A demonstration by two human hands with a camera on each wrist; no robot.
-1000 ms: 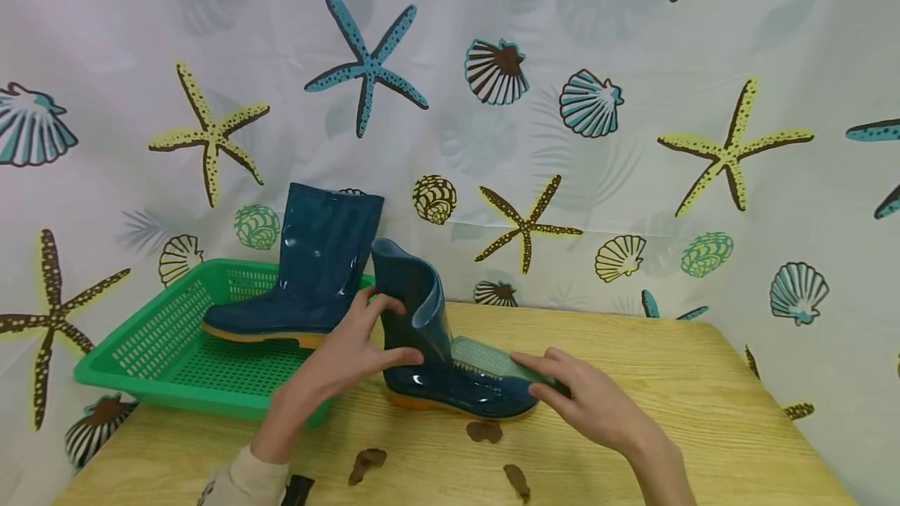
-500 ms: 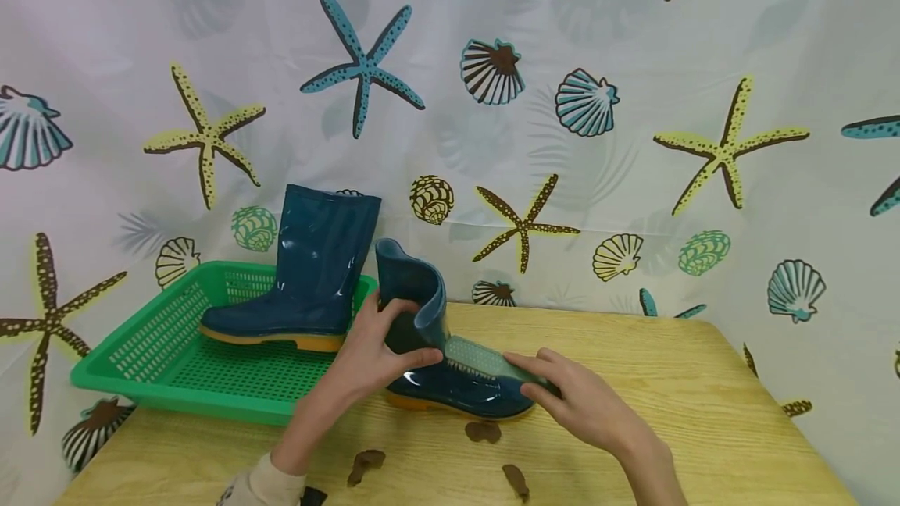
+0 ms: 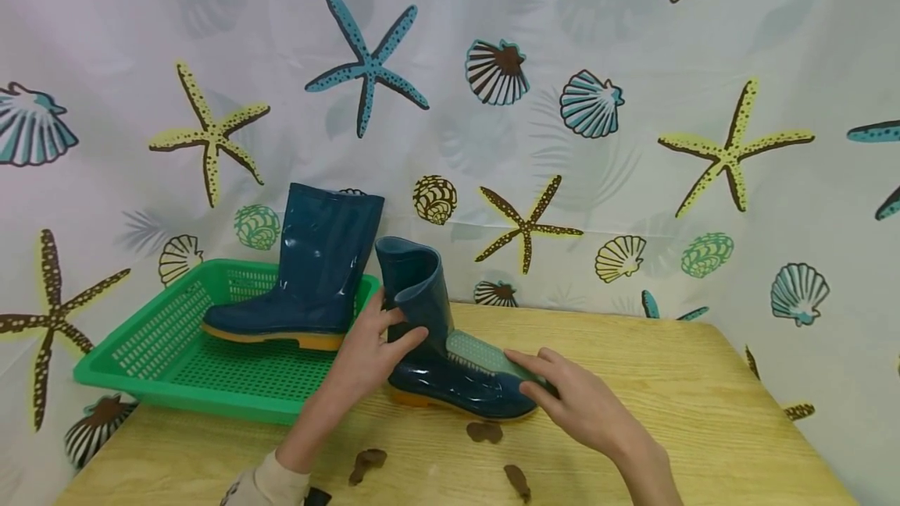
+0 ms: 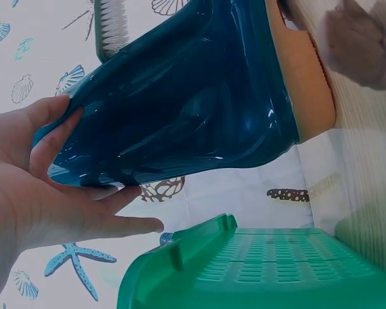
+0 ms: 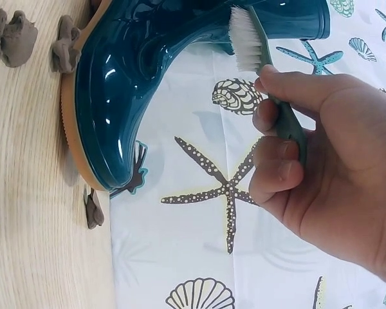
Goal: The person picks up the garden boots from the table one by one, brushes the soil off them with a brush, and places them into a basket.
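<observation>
A dark blue rubber boot (image 3: 457, 389) with a tan sole stands on the table, toe to the right. My left hand (image 3: 371, 351) grips its shaft near the folded top; in the left wrist view thumb and fingers lie around that upper edge (image 4: 109, 122). In my right hand (image 3: 587, 404) is a green scrub brush (image 3: 481, 354), held by its handle. Its white bristles (image 5: 246, 38) face the front of the boot's ankle, and the head view shows them at or very near the rubber; exact contact I cannot tell.
A second blue boot (image 3: 319, 264) stands in a green plastic basket (image 3: 190, 400) on the left. Several brown mud-like lumps (image 3: 485, 432) lie on the wooden table (image 3: 633, 358) in front of the boot. A patterned curtain (image 3: 492, 147) hangs behind.
The boot's top rim has changed shape as my left hand shifted slightly right and down on the shaft. The brush has moved slightly up and left along the boot front.
</observation>
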